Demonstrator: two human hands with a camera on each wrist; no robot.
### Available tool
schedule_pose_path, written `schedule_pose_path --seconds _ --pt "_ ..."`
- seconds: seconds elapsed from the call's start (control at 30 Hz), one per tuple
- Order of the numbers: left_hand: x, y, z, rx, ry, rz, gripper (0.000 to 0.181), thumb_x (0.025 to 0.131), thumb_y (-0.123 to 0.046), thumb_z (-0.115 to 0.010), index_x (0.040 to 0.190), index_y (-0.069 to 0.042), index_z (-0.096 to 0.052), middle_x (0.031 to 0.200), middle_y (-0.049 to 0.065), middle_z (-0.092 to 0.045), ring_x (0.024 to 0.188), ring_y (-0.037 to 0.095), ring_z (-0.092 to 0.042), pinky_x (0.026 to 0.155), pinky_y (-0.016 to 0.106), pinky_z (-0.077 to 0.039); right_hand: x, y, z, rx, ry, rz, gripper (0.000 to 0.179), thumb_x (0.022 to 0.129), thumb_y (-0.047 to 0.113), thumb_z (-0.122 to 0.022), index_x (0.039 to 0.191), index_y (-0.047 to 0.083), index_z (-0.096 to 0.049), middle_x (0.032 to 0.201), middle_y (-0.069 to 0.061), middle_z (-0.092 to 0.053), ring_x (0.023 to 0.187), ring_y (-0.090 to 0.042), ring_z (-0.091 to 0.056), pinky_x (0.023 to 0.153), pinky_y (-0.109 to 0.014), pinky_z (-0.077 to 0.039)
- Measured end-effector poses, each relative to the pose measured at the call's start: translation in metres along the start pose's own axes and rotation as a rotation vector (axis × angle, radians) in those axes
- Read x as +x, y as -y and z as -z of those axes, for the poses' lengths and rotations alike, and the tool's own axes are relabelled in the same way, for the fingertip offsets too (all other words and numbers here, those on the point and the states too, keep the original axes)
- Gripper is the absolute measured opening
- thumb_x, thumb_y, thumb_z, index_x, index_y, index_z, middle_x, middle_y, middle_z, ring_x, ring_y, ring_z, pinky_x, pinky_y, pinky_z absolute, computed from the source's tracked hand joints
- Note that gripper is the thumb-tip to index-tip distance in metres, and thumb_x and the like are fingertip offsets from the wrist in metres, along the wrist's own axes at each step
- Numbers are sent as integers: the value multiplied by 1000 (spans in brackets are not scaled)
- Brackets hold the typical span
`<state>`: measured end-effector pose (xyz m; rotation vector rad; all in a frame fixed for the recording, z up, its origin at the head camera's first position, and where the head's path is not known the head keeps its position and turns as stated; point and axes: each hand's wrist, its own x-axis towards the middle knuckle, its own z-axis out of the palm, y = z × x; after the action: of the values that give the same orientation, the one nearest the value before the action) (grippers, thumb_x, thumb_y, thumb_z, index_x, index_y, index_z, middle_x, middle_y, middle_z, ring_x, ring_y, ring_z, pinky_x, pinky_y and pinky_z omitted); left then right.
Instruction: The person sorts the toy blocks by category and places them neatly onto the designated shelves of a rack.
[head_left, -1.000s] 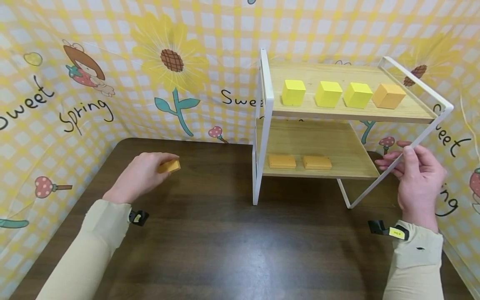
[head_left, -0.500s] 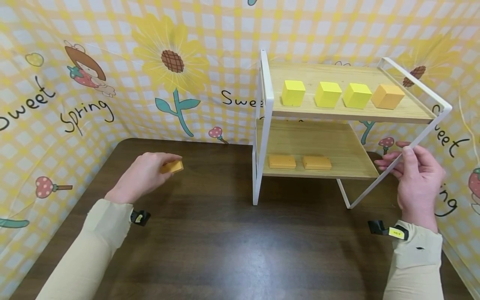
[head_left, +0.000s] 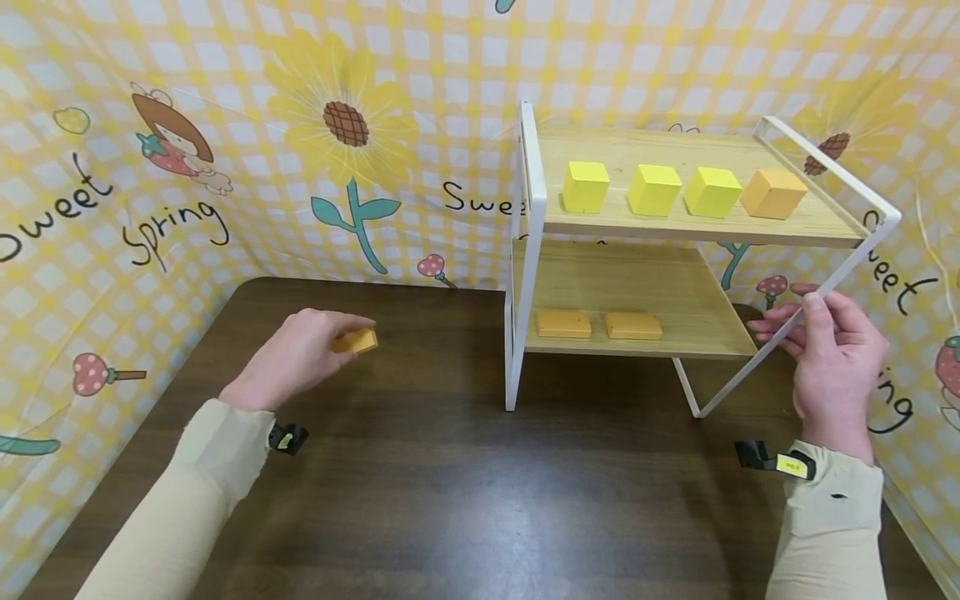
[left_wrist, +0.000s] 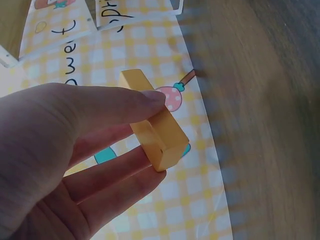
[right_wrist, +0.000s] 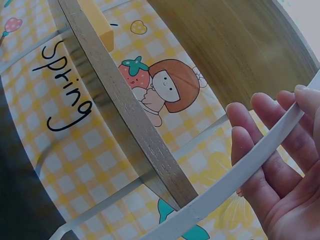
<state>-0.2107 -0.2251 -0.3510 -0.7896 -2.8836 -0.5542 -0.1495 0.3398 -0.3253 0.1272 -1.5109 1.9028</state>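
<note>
My left hand (head_left: 300, 354) pinches an orange rectangular block (head_left: 358, 340) between thumb and fingers, over the left part of the table. In the left wrist view the thumb lies across one face of the orange block (left_wrist: 167, 132), with fingertips behind it. At the right, my right hand (head_left: 838, 358) grips the slanted white side frame (head_left: 846, 271) of a two-tier wooden shelf, thumb in front and fingers behind. The right wrist view shows the white bar (right_wrist: 260, 155) running between thumb and fingers.
Three yellow cubes (head_left: 587, 188) and an orange block (head_left: 772, 193) stand in a row on the upper board (head_left: 645, 146). Two flat orange blocks (head_left: 564, 323) lie at the front of the lower board (head_left: 622, 275). A patterned cloth (head_left: 450, 83) walls the dark table (head_left: 450, 483).
My left hand has moved slightly to the right with the orange block. The right hand stays on the shelf's frame.
</note>
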Motion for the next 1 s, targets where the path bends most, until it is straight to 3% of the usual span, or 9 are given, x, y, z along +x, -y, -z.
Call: schedule_pose_path --seconds 0.73,1.0 --pt "4 -40 -7 20 24 -105 41 84 0 -80 123 -6 -73 113 6 -73 103 24 -69 87 44 -55 -1 -1 0 15 7 13 35 100 10 -66 113 -22 -60 75 -18 -68 61 -24 -72 62 -30 -60" --pt "4 -53 -14 30 -8 -185 40 80 3 -82 119 -6 -75 109 4 -74 96 22 -70 83 41 -56 -1 -1 0 4 9 13 34 101 9 -64 113 -22 -59 75 -18 -68 62 -24 -72 63 -30 -59"
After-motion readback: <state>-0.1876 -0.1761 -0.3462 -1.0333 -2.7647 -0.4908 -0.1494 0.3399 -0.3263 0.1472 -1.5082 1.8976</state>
